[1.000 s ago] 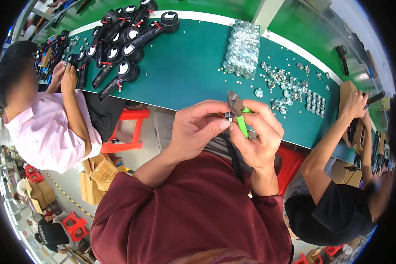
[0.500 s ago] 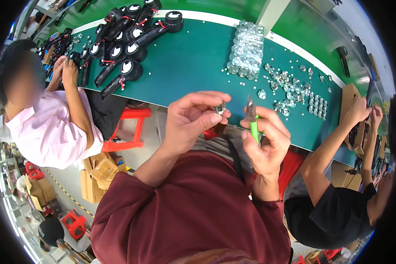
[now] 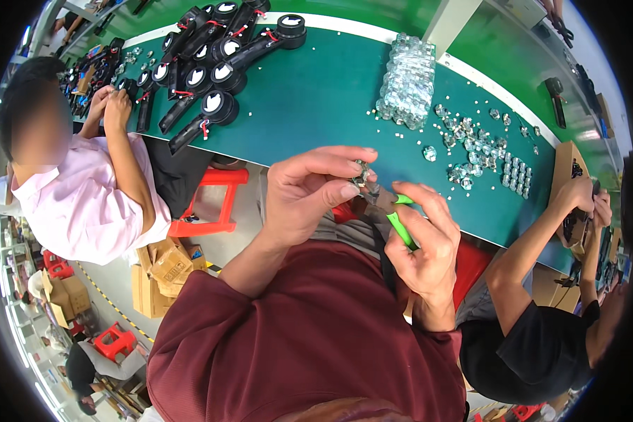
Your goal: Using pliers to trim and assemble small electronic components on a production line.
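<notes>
A small metal part [image 3: 361, 173] is pinched between the thumb and fingertips of the left hand [image 3: 309, 193], whose other fingers are curled loosely above it. The part is held over the near edge of the green counter [image 3: 316, 91], just at 10 o'clock from the right hand [image 3: 422, 243]. Green-handled pliers [image 3: 394, 214] are gripped in the closed right hand, their tip touching the part. At 12 o'clock, a stack of clear packets [image 3: 408, 81] is seen, with loose small parts [image 3: 482, 151] scattered at 2 o'clock.
</notes>
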Demonstrator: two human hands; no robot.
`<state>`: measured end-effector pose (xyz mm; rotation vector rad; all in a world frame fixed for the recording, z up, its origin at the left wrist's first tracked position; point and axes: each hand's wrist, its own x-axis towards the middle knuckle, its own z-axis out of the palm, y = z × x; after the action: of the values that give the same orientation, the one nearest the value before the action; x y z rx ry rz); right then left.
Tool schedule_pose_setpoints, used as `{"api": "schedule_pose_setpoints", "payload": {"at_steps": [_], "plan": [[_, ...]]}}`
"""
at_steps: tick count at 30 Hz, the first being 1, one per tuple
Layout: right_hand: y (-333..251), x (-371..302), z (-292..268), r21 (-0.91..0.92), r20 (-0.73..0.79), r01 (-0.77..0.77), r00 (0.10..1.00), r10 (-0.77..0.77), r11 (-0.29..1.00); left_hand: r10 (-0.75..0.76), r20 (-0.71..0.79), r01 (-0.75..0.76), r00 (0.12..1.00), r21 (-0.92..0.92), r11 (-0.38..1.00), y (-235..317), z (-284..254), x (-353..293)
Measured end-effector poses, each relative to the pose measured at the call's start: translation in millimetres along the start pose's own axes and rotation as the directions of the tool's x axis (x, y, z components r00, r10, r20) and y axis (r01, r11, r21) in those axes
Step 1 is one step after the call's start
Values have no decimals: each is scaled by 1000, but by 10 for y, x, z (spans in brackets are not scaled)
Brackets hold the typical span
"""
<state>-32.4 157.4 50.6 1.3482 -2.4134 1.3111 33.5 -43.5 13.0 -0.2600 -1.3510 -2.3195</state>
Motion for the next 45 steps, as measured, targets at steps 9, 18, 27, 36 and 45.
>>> {"api": "schedule_pose_setpoints", "payload": {"at_steps": [9,18,27,36,45], "plan": [[-27,20,-35,-146,-24,37,999,-41,989,34,-9,-33,999,97,995,20,13,-8],[-54,27,-62,-178,-5,45,999,-47,983,64,-16,-62,998,114,992,2,31,-8],[-45,6,-57,-116,-14,6,1000,-8,993,68,4,-68,998,183,981,1,28,-4],[-21,-2,-16,-67,-48,17,999,-20,998,71,1,-69,997,210,975,-9,101,4],[-63,-26,1,10,3,-34,999,34,999,152,-30,-133,988,339,931,10,175,-15]]}}
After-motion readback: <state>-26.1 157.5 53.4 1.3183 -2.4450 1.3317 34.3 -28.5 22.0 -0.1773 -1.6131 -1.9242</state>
